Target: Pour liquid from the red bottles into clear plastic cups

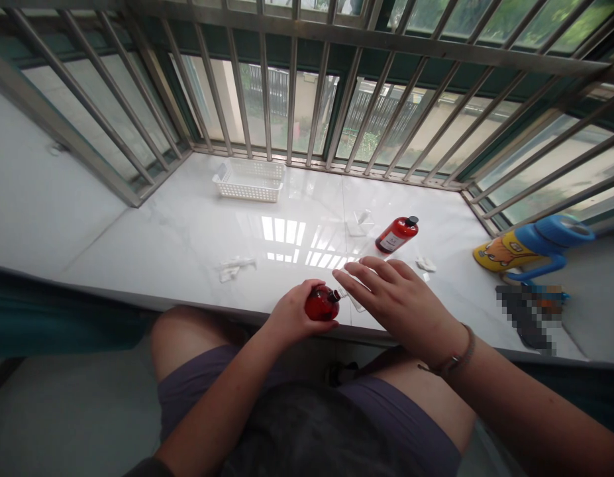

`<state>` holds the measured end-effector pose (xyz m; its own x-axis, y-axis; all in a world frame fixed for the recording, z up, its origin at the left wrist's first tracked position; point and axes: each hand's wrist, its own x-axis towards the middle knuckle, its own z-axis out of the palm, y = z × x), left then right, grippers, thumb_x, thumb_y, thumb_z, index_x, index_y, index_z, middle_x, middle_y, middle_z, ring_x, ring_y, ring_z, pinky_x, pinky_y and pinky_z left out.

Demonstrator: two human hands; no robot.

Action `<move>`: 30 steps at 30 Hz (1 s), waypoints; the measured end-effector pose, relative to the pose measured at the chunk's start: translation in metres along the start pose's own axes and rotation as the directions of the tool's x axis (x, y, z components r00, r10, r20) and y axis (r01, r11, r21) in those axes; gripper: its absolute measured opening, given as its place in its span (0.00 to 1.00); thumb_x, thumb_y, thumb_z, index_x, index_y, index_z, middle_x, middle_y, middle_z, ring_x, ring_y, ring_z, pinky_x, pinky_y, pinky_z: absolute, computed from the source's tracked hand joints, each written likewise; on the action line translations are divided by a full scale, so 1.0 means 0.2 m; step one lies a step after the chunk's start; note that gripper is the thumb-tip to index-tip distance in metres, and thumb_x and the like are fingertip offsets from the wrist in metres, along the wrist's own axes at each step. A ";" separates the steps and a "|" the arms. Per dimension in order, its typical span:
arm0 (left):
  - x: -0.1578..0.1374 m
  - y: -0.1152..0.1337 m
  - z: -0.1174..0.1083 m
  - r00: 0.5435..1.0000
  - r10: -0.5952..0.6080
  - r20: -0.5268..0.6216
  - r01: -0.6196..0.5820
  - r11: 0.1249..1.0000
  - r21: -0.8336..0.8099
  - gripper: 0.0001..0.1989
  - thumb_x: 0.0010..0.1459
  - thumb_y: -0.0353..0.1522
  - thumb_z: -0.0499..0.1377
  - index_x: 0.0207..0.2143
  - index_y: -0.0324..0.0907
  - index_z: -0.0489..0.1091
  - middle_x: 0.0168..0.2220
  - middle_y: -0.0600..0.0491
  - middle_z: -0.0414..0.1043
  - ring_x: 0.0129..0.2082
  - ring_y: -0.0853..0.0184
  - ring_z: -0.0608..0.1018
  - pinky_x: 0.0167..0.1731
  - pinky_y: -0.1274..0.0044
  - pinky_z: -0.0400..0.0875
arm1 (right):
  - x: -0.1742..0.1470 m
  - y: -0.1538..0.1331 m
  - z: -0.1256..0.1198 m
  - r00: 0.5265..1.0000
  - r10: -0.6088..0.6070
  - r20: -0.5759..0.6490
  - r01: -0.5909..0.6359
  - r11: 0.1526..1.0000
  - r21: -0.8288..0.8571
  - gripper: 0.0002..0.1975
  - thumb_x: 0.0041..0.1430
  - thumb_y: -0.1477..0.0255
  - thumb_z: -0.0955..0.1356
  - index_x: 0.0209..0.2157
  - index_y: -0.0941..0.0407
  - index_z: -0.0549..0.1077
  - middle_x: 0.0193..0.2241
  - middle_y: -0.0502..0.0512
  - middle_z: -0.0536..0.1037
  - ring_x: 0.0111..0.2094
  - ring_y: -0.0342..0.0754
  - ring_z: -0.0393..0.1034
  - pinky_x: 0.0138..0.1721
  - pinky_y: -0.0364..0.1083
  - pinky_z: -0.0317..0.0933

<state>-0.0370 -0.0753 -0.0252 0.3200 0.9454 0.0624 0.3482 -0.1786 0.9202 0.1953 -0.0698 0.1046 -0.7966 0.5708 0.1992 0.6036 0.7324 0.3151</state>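
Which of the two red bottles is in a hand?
The nearer bottle, gripped by the left hand; the other bottle rests on the white counter.

Left hand curled, right hand palm-down

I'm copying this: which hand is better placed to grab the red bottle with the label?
Probably the right hand: it's nearer the labelled red bottle, while the left hand grips another red bottle. I can't tell whether the right grips the clear piece.
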 end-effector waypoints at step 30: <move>-0.01 -0.01 0.00 1.000 0.012 0.000 -0.012 1.000 -0.015 0.40 0.47 0.44 0.79 0.59 0.51 0.68 0.56 0.51 0.80 0.54 0.55 0.82 0.57 0.63 0.76 | -0.03 0.00 0.08 0.997 0.058 0.048 -0.062 0.993 0.099 0.32 0.66 0.80 0.71 0.69 0.56 0.65 0.61 0.63 0.77 0.59 0.62 0.70 0.53 0.58 0.68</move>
<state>-0.0388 -0.0763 -0.0276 0.3239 0.9432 0.0738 0.3310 -0.1861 0.9251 0.2005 -0.0662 0.0889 -0.7579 0.6293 0.1719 0.6523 0.7286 0.2089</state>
